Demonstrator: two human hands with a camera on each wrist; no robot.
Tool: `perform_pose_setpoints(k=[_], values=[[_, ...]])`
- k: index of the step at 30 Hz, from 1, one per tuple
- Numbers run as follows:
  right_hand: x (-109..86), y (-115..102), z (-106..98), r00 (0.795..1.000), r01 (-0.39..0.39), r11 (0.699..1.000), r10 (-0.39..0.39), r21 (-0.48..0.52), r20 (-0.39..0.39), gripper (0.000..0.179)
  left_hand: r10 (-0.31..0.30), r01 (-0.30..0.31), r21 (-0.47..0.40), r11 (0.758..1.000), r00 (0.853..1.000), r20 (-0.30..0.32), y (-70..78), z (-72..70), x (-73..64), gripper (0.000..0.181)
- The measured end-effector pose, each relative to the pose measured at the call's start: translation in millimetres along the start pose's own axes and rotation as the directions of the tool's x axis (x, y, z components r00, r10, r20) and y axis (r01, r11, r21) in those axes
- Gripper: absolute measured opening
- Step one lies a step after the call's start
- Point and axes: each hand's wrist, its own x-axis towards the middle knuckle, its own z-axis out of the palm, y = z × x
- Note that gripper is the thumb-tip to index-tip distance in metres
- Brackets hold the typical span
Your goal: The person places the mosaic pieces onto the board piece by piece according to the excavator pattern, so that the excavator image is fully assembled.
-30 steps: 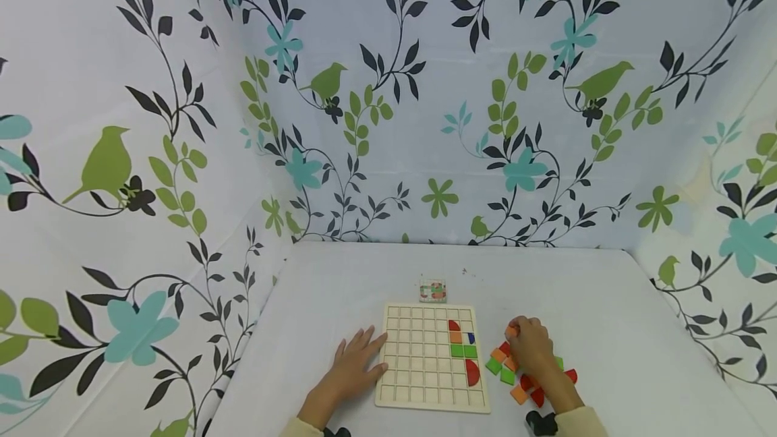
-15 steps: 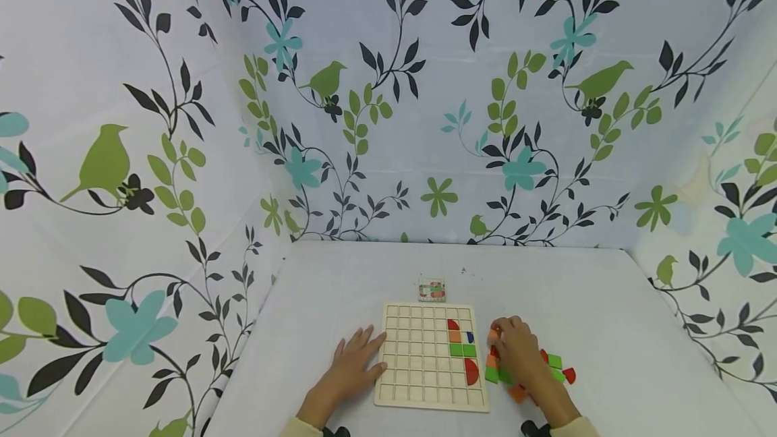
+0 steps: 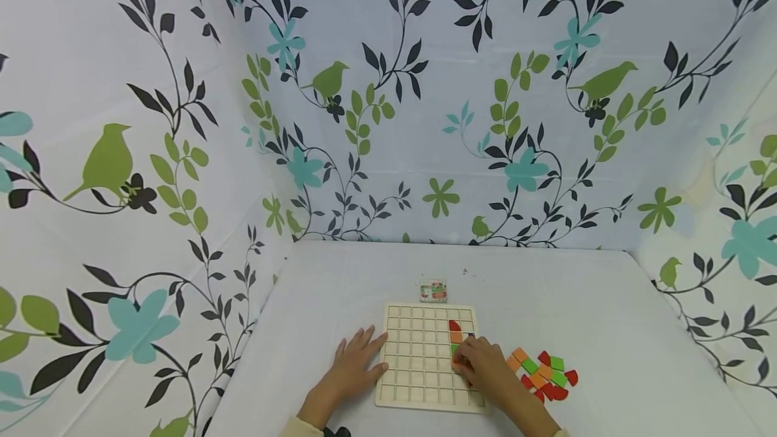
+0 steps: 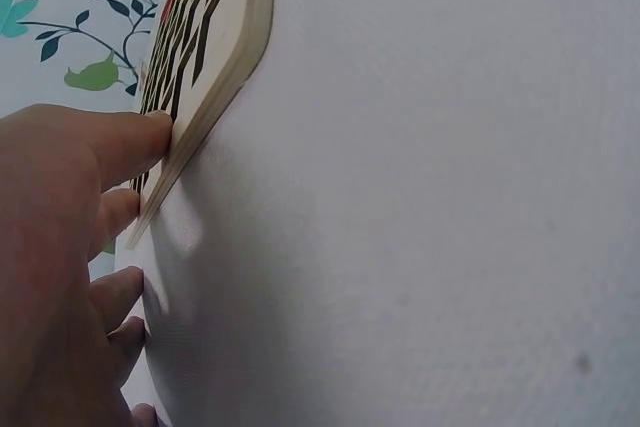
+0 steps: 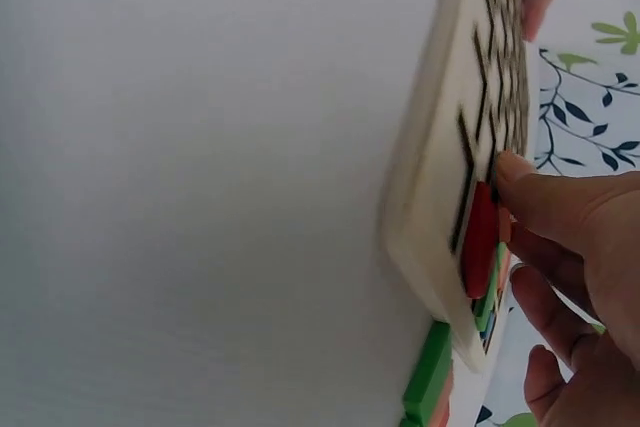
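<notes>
A wooden grid board [image 3: 419, 356] lies on the white table. My left hand [image 3: 357, 364] rests at its left edge with fingers spread, the thumb touching the rim in the left wrist view. Over the board's right side, my right hand [image 3: 482, 366] pinches an orange tile [image 5: 504, 226] between thumb and fingers, low over the grid. Near it in the grid sit a red quarter-round piece [image 3: 454, 325], an orange square [image 3: 456, 337] and a red half-round piece [image 5: 481, 242]. The right hand covers part of the green pieces and most of the blue one.
To the right of the board lies a loose pile of orange, green and red tiles [image 3: 545, 375]. A small patterned card [image 3: 433, 290] lies behind the board. A printed cloth [image 3: 388, 120] hangs beyond the table's back edge.
My right hand has moved left from the tile pile to the board, carrying the orange tile. More of the pile now shows. The left hand has stayed on the board's edge.
</notes>
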Motion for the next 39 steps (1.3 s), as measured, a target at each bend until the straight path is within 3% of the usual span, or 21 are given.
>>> perform_pose_setpoints(k=[19, 22, 25, 28, 32, 35, 39], values=[[-3.8, -2.4, -0.8, 1.0, 0.009, 0.998, -0.01, -0.057, -0.019, 0.01, 0.009, -0.009, 0.014, 1.0, 1.0, -0.006, -1.5, 0.7, 1.4, 0.063], [-4.9, -1.2, -1.7, 1.0, -0.016, 0.998, 0.015, -0.068, -0.021, 0.009, 0.004, -0.004, 0.022, 1.0, 1.0, -0.006, -2.1, 1.9, 1.4, 0.063], [-8.0, 4.4, -6.6, 0.995, -0.099, 0.994, 0.098, -0.046, -0.022, 0.008, 0.005, -0.005, 0.019, 1.0, 1.0, -0.005, -2.1, 2.6, 1.6, 0.063], [-14.2, 18.5, -13.7, 0.969, -0.244, 0.969, 0.242, -0.037, -0.054, 0.011, 0.007, -0.007, 0.014, 1.0, 1.0, -0.002, -1.7, 3.4, 2.4, 0.064], [-26.2, 43.3, -22.9, 0.9, -0.428, 0.903, 0.422, -0.037, -0.106, 0.028, 0.004, -0.004, 0.023, 1.0, 1.0, -0.002, -1.9, 3.4, 2.9, 0.064], [-33.3, 58.8, -29.5, 0.87, -0.49, 0.871, 0.485, -0.038, -0.09, 0.033, -0.001, 0.001, 0.034, 0.999, 1.0, -0.002, -2.1, 2.8, 3.3, 0.065], [-34.0, 70.9, -34.1, 0.855, -0.518, 0.855, 0.517, -0.008, -0.033, 0.029, -0.001, 0.001, 0.032, 1.0, 1.0, -0.001, -2.5, 2.1, 1.9, 0.065]])
